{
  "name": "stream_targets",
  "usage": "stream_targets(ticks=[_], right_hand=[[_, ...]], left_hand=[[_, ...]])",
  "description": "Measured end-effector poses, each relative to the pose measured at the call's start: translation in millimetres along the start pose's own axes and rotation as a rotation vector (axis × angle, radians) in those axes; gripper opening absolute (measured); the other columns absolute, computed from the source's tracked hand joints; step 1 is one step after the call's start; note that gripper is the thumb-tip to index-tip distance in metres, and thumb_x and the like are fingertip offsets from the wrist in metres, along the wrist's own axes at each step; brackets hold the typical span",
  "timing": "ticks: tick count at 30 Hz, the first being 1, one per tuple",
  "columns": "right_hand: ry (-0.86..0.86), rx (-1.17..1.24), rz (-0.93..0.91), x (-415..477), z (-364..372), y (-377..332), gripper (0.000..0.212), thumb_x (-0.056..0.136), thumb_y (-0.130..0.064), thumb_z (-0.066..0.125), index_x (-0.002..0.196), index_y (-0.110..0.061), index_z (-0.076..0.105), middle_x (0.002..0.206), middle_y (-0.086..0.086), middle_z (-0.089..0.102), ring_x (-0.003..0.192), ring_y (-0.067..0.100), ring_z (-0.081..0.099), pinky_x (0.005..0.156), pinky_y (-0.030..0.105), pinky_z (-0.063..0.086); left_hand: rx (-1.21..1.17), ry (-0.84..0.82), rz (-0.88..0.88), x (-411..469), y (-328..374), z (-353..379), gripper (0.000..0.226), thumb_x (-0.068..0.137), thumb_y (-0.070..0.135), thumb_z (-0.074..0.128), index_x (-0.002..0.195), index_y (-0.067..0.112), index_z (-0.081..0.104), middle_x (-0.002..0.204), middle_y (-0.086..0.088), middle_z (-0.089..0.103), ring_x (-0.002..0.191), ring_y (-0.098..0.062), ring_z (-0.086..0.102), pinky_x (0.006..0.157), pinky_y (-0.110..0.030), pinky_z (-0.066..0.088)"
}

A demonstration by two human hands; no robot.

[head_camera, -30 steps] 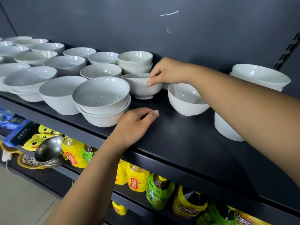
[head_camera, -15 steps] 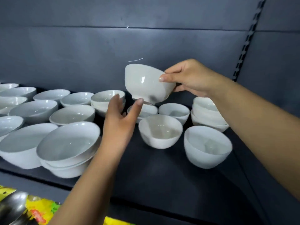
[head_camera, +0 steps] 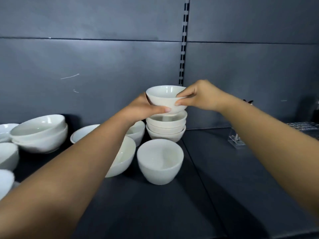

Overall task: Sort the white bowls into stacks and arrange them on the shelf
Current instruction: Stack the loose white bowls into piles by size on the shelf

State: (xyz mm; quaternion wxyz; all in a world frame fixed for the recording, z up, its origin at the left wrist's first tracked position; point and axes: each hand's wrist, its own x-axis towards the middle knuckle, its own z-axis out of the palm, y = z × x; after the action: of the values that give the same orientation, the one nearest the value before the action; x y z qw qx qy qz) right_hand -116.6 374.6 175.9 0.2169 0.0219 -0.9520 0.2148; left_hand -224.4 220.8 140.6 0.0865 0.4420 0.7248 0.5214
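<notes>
Both hands hold one small white bowl [head_camera: 164,99] upright at the back of the dark shelf [head_camera: 172,213].

- Left hand [head_camera: 143,109]: grips the bowl's left side, with the thumb lying across its lower wall. The other fingers are hidden behind the bowl.
- Right hand [head_camera: 202,97]: pinches the bowl's right side, with fingertips on the wall just below the rim.

The held bowl sits directly above a stack of bowls [head_camera: 165,128] that stands against the grey back panel [head_camera: 103,66], just left of the slotted upright [head_camera: 183,40]. The bowl's foot is level with the mouth of the top bowl in the stack. Whether the two touch cannot be told.

A deep bowl [head_camera: 159,163] stands alone just in front of the stack. A second deep bowl [head_camera: 124,156] stands beside it on the left, partly covered by the left forearm. A wider pair of nested bowls [head_camera: 41,135] stands well apart to the left, with more bowls at the left edge. A clear plastic holder [head_camera: 236,140] lies on the shelf to the right.
</notes>
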Motion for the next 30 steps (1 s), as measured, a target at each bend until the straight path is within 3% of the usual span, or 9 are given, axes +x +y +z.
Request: stream_targets(ticks=[2, 4, 8, 11, 14, 19, 25, 28, 30], right_hand=[[-0.034, -0.021, 0.017, 0.9, 9.3, 10.4, 0.026, 0.080, -0.017, 0.069, 0.088, 0.008, 0.067, 0.072, 0.015, 0.065, 0.068, 0.000, 0.037, 0.066, 0.015, 0.032], [-0.036, -0.009, 0.026, 1.8, 19.5, 16.9, 0.024, 0.080, -0.019, 0.069, 0.083, 0.006, 0.068, 0.053, -0.005, 0.051, 0.055, -0.001, 0.036, 0.059, 0.008, 0.029], [-0.082, 0.018, 0.010, 2.7, 37.3, 24.4, 0.021, 0.081, -0.017, 0.068, 0.084, 0.004, 0.070, 0.063, 0.013, 0.054, 0.055, 0.001, 0.035, 0.058, 0.007, 0.030], [-0.135, 0.030, 0.000, 1.4, 40.1, 26.7, 0.023, 0.081, -0.016, 0.068, 0.074, 0.005, 0.066, 0.054, 0.001, 0.040, 0.052, 0.003, 0.030, 0.054, 0.009, 0.028], [-0.158, 0.062, 0.004, 0.5, 38.3, 28.8, 0.022, 0.084, -0.017, 0.064, 0.076, 0.004, 0.066, 0.063, 0.008, 0.038, 0.055, 0.006, 0.028, 0.054, 0.014, 0.027], [-0.213, 0.076, -0.003, -1.7, 37.7, 26.7, 0.037, 0.091, -0.014, 0.055, 0.058, -0.001, 0.043, 0.060, 0.003, 0.027, 0.054, 0.007, 0.025, 0.052, 0.016, 0.023], [-0.177, 0.149, 0.091, -0.1, 36.8, 30.1, 0.041, 0.090, -0.023, 0.055, 0.057, -0.001, 0.047, 0.064, 0.006, 0.029, 0.057, 0.006, 0.027, 0.058, 0.025, 0.023], [-0.084, 0.126, 0.077, 2.5, 31.9, 21.8, 0.026, 0.089, -0.026, 0.057, 0.093, -0.003, 0.070, 0.081, -0.003, 0.059, 0.079, 0.000, 0.047, 0.068, 0.015, 0.037], [0.006, 0.106, 0.001, 4.9, 28.1, 6.6, 0.021, 0.089, -0.025, 0.058, 0.100, -0.013, 0.071, 0.097, -0.007, 0.067, 0.089, -0.001, 0.053, 0.074, 0.005, 0.037]], left_hand=[[0.025, -0.031, -0.044, 3.1, -9.1, 4.9, 0.037, 0.080, 0.019, 0.070, 0.115, 0.023, 0.057, 0.111, 0.009, 0.064, 0.103, -0.005, 0.059, 0.089, -0.018, 0.047], [0.051, -0.015, -0.068, 2.7, -15.0, 7.2, 0.025, 0.086, 0.029, 0.062, 0.110, 0.026, 0.055, 0.100, 0.018, 0.061, 0.094, 0.003, 0.056, 0.080, -0.009, 0.043], [0.123, 0.025, -0.127, 2.8, -27.4, 3.4, 0.027, 0.088, 0.035, 0.056, 0.112, 0.022, 0.053, 0.096, 0.013, 0.058, 0.088, -0.004, 0.053, 0.070, -0.011, 0.038], [0.220, 0.036, -0.216, 3.9, -34.0, 0.0, 0.035, 0.086, 0.043, 0.056, 0.107, 0.015, 0.056, 0.094, 0.008, 0.059, 0.092, -0.013, 0.052, 0.079, -0.021, 0.035], [0.243, 0.063, -0.244, 5.6, -34.1, 2.7, 0.029, 0.087, 0.044, 0.053, 0.098, 0.017, 0.055, 0.085, 0.008, 0.056, 0.089, -0.015, 0.050, 0.080, -0.023, 0.032], [0.201, 0.110, -0.265, 3.4, -37.5, 5.4, 0.046, 0.087, 0.045, 0.053, 0.110, 0.005, 0.058, 0.117, -0.019, 0.060, 0.115, -0.031, 0.053, 0.084, -0.028, 0.039], [0.209, 0.091, -0.288, -1.5, -33.7, 5.8, 0.049, 0.087, 0.047, 0.052, 0.119, 0.009, 0.056, 0.114, -0.006, 0.059, 0.114, -0.022, 0.052, 0.104, -0.038, 0.040], [0.256, 0.127, -0.270, -11.7, -23.1, 1.3, 0.043, 0.091, 0.042, 0.048, 0.113, 0.006, 0.059, 0.110, -0.006, 0.060, 0.109, -0.021, 0.054, 0.100, -0.026, 0.041], [0.328, 0.185, -0.228, -25.8, -9.7, -5.3, 0.037, 0.093, 0.036, 0.048, 0.109, 0.006, 0.063, 0.103, -0.005, 0.061, 0.096, -0.017, 0.054, 0.077, -0.001, 0.037]])
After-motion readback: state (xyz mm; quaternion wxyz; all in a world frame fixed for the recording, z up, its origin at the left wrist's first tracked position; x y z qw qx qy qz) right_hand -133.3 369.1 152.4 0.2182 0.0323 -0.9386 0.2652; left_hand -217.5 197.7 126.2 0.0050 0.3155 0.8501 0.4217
